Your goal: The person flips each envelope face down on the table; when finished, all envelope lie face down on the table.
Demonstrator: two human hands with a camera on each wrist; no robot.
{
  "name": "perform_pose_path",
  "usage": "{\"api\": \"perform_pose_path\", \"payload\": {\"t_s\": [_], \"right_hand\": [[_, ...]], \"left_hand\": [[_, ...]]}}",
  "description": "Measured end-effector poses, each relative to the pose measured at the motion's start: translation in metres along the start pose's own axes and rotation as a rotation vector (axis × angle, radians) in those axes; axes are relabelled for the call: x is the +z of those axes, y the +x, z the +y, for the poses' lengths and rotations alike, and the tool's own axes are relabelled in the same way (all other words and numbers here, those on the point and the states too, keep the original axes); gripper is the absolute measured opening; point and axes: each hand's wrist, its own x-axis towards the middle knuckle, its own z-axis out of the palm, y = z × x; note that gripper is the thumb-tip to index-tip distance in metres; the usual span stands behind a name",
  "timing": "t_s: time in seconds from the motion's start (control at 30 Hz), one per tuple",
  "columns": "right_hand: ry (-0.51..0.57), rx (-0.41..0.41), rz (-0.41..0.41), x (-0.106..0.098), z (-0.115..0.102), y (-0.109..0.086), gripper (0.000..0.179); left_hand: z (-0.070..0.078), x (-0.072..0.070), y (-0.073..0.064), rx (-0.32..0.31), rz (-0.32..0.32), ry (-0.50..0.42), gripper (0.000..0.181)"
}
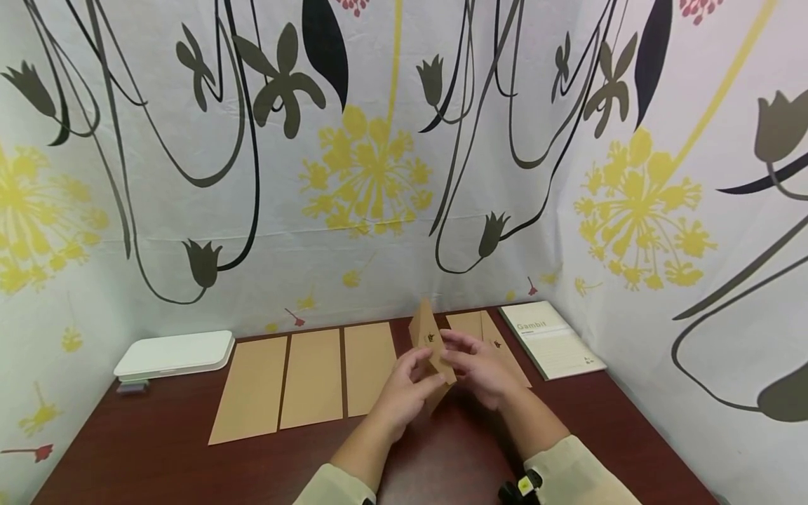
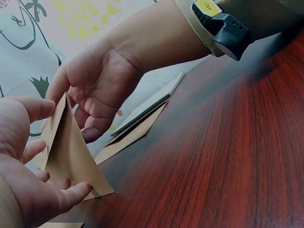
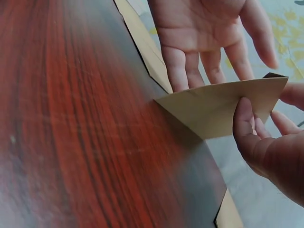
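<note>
A brown kraft-paper envelope (image 1: 431,337) with a small black print stands raised on edge above the table, its layers parted like a tent. My left hand (image 1: 399,400) holds its near left side, thumb close to the upper edge and fingers along the paper in the left wrist view. From the other side my right hand (image 1: 485,372) pinches it; the right wrist view shows that thumb pressed on the envelope's face (image 3: 209,107), with fingers partly hidden behind. Another brown envelope (image 1: 463,322), also printed, lies flat beside the right hand.
Three flat brown paper pieces (image 1: 252,386) lie in a row to the left. At the back left is a white flat case (image 1: 177,353) on a small grey item (image 1: 133,386). A notebook (image 1: 549,340) lies at the right. Patterned cloth (image 1: 379,266) closes off the back and sides.
</note>
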Motion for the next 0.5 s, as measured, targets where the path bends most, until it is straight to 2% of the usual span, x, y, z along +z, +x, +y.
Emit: {"api": "perform_pose_path", "payload": {"t_s": [0.27, 0.4, 0.5], "right_hand": [[-0.002, -0.007, -0.058, 0.009, 0.0, -0.004, 0.063], [-0.008, 0.003, -0.06, 0.013, -0.002, -0.006, 0.062], [-0.014, -0.004, -0.067, 0.014, -0.001, -0.007, 0.061]], "left_hand": [[0.004, -0.002, -0.002, 0.003, -0.014, 0.017, 0.066], [0.007, -0.002, -0.003, 0.006, -0.033, 0.006, 0.066], [0.008, -0.002, -0.002, 0.017, -0.021, 0.007, 0.064]]}}
